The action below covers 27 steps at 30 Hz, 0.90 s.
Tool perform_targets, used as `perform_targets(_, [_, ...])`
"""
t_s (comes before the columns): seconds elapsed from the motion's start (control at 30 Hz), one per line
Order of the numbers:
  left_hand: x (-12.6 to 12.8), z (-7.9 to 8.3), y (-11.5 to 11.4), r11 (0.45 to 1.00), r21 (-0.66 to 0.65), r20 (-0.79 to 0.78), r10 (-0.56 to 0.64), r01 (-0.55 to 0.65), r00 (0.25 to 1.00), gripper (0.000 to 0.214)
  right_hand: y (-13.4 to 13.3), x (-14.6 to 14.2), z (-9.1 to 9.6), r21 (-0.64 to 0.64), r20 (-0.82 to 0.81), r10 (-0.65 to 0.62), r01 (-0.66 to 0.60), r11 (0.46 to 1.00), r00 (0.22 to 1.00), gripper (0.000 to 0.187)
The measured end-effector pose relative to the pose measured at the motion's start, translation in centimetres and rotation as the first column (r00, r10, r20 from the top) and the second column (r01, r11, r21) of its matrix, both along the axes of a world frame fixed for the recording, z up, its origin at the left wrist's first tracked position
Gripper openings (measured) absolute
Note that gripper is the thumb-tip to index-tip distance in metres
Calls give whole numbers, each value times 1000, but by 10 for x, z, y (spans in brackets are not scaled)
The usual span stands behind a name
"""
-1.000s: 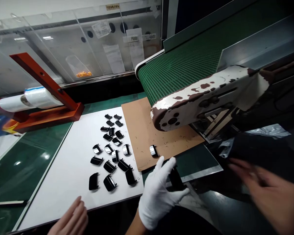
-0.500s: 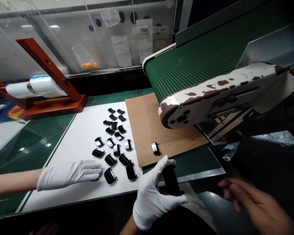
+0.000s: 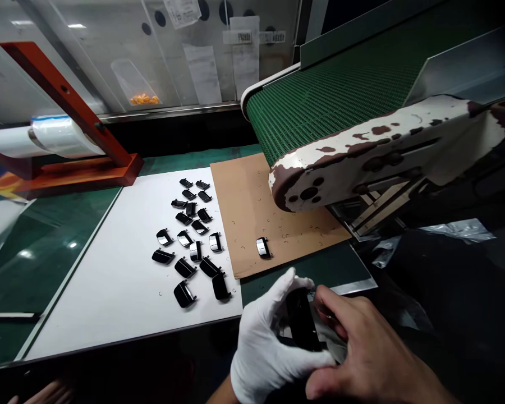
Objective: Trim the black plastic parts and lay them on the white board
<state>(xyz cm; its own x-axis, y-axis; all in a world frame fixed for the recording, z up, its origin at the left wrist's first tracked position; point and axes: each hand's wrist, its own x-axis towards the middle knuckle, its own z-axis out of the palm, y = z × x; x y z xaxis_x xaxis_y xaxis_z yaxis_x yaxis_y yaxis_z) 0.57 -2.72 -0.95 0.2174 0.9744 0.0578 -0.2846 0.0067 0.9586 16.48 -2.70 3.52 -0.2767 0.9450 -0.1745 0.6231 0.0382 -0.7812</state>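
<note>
My left hand (image 3: 269,342), in a white glove, grips a glossy black plastic part (image 3: 303,320) between thumb and fingers, in front of the table edge. My bare right hand (image 3: 366,342) closes round the right side of the same part, its fingers bent and its thumb low by the gloved thumb. Its fingertips are partly hidden. A similar black part (image 3: 262,247) lies alone on the brown cardboard sheet (image 3: 244,219). Several more black parts with small pegs (image 3: 185,294) lie spread over the white sheet (image 3: 122,264) to the left.
A green conveyor belt (image 3: 320,112) with a chipped white frame overhangs the cardboard. Tiny dark curled bits are scattered there. An orange stand (image 3: 88,174) with film rolls (image 3: 63,136) is at the left. Another person's hand (image 3: 46,393) shows at the lower left edge.
My right hand has come in from the right onto the held black part. Another person's gloved hand has left the white sheet, and a dark part beneath its fingers is gone.
</note>
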Motion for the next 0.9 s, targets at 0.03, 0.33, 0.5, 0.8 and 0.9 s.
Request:
perform_targets(0.03, [0, 0, 0, 1000, -9, -1, 2, -2, 1000, 94, 0, 0, 0, 10, -9, -1, 1, 1000, 1000, 68])
perform_targets(0.33, [1, 5, 3, 999, -4, 27, 51, -50, 998, 86, -1, -5, -1, 57, -102, 19, -14, 998, 995, 76])
perform_targets(0.5, [2, 6, 3, 999, -25, -19, 32, -33, 999, 87, 1, -6, -3, 84, -138, 34, -23, 996, 990, 79])
perform_targets(0.8, [5, -2, 3, 993, -84, 129, 92, -82, 987, 83, 4, -12, -8, 121, -114, 26, -12, 993, 993, 87])
perform_targets(0.9, [7, -3, 3, 992, -96, 164, 97, -82, 982, 86, 3, -14, -10, 145, -126, 7, 12, 989, 992, 87])
